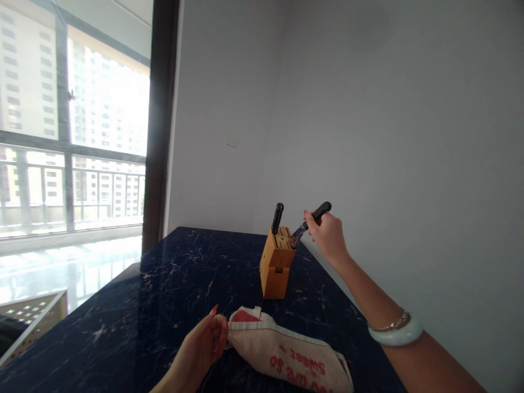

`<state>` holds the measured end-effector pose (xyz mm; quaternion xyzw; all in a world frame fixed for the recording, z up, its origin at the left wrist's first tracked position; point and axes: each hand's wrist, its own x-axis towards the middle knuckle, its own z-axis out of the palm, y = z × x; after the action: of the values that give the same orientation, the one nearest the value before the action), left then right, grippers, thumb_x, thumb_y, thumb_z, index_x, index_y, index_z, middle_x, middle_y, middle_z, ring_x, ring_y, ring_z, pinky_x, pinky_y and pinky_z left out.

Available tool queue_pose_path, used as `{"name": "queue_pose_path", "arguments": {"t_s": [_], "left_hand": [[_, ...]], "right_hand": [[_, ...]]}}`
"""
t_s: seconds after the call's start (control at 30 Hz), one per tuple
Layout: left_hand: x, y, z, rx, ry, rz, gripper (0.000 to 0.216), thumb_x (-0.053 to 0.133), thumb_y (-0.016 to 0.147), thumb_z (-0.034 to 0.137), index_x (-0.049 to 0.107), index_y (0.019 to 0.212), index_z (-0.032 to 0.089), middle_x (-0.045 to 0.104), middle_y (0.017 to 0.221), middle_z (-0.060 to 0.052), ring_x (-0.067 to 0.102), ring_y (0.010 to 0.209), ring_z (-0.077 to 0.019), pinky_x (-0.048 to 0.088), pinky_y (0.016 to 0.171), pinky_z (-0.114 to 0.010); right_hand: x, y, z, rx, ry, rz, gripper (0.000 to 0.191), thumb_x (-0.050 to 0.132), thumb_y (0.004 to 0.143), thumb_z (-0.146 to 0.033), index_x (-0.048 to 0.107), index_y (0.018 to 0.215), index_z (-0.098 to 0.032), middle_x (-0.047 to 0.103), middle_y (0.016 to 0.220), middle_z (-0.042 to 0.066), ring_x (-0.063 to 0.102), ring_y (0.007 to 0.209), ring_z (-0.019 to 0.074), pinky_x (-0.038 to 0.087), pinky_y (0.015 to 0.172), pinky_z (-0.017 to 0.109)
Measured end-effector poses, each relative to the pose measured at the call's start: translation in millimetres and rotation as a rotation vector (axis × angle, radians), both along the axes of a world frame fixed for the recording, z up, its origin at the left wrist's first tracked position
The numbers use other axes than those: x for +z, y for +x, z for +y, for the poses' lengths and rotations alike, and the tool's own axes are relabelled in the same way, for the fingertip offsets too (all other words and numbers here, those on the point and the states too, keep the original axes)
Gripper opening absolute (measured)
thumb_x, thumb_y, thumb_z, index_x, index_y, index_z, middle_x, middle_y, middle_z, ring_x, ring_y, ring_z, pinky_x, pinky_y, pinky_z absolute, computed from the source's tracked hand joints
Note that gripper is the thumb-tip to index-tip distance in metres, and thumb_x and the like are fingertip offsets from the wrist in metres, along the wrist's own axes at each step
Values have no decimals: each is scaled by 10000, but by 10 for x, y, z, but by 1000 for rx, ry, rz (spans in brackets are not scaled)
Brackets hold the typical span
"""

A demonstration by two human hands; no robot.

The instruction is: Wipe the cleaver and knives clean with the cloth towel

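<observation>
Below and left of the right hand [329, 233], knife block [273, 267]; that hand pinches a knife [305, 225] by its handle. Left hand [207, 339] curled at towel [282, 349], grip unclear. Best keep blade slot-aligned.

On the table [184, 273], the knife block [274, 273] stood ahead of me, with one knife [278, 218] seated at the left of its top and a second knife [322, 209], in my right hand [331, 234], slanting in from the right, its blade at the top's right side. The towel [286, 349] lay nearer me, before the block, its left end at my left hand [204, 341]. The wall [368, 136] rose behind the table, the window [106, 109] off left.
</observation>
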<state>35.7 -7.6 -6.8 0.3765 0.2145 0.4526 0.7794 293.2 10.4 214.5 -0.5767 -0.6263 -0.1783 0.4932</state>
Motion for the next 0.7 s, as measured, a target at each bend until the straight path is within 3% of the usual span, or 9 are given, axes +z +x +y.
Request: {"name": "queue_pose_path", "arguments": {"t_s": [0.2,0.3,0.47,0.6,0.7], "left_hand": [[-31,-5,-3,-16,12,3,411,393,851,447,563,637,139,455,519,31,366,486,-73,259,478,-192],[-45,1,-1,-18,10,4,415,386,855,445,563,638,138,456,517,30,358,481,-71,255,473,-191],[-29,4,-4,-17,12,-31,412,405,845,448,570,635,134,454,512,29,364,479,-71,246,467,-190],[4,10,-14,-15,10,-18,414,414,838,453,563,616,137,454,503,28,362,471,-71,238,461,-190],[24,19,-30,-15,2,3,406,417,836,452,562,620,141,456,498,27,366,479,-75,244,470,-188]], "right_hand": [[-122,-5,47,61,-77,15,347,438,805,-459,576,705,-157,519,431,-6,498,364,128,364,432,231],[-175,-49,122,106,-117,30,332,449,794,-476,543,868,-166,542,472,-24,496,350,120,366,399,216],[-159,-104,180,185,-207,115,499,425,777,-555,396,1109,-183,546,506,-51,486,334,123,344,346,207],[-132,-4,149,107,-95,90,496,409,778,-586,444,1086,-198,494,507,-55,501,436,127,355,440,213],[-170,115,174,70,-125,139,481,311,815,-596,495,1016,-200,472,510,-44,498,473,130,350,457,216]]}}
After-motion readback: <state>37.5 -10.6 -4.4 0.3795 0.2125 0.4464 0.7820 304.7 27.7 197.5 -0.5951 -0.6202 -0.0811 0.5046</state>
